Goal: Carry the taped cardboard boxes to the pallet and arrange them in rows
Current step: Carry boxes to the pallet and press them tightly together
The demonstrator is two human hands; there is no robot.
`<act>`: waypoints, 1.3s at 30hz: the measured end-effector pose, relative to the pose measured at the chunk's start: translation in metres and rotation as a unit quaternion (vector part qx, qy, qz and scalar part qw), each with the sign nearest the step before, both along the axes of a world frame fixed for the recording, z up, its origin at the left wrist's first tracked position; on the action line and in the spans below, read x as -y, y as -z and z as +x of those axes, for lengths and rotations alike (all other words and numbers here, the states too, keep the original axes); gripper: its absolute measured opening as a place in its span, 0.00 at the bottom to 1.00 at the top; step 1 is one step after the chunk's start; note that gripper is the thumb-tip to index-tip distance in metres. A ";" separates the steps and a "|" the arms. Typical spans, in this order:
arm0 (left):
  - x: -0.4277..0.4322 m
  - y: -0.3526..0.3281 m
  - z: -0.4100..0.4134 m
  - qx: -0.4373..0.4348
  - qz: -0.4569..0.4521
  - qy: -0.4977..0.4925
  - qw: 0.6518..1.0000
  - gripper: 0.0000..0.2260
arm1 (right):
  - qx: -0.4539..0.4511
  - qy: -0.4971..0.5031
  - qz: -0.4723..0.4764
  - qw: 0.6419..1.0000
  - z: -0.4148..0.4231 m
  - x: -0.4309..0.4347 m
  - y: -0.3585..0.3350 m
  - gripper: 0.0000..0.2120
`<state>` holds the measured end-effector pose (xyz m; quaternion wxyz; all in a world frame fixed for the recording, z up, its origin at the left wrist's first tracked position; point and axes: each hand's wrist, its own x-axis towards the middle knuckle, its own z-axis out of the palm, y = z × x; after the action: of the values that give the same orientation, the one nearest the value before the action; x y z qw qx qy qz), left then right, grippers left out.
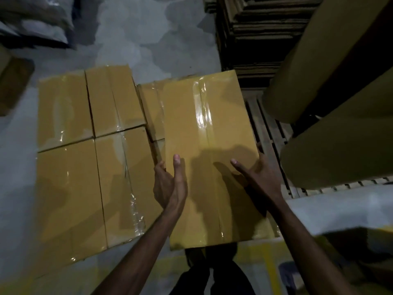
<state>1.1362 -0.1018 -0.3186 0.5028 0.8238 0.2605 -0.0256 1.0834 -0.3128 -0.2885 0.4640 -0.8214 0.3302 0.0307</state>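
While four taped boxes (91,145) lie in rows at left, carried box (210,145) sits just beside them, overlapping another. Gripping it: left hand (170,184) on left edge, thumb on top; right hand (261,173) on right edge likewise. Stiff board, probably fairly heavy; glossy tape likely slippery, so hold bare cardboard sides. Pallet slats (268,133) at right.

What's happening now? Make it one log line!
left hand: grips box left edge | right hand: grips right edge | rows: boxes laid at left | pallet: slats showing right

No text, label or number can be read on the taped boxes (209,158); all plain.
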 end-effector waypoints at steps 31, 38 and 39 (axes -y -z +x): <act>0.001 0.288 0.064 -0.074 0.197 0.032 0.977 0.49 | -0.097 -0.059 0.108 0.988 0.104 0.015 0.318 0.55; -0.010 0.318 0.065 -0.103 0.274 0.035 0.955 0.52 | -0.086 -0.096 0.104 0.986 0.116 0.007 0.342 0.52; -0.012 0.321 0.066 -0.107 0.272 0.038 0.956 0.52 | -0.086 -0.096 0.105 0.986 0.118 0.007 0.344 0.52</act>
<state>1.2018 -0.0899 -0.6393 0.2277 0.9311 0.2786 -0.0606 1.2014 -0.3195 -0.6328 0.5126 -0.7901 0.2833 0.1806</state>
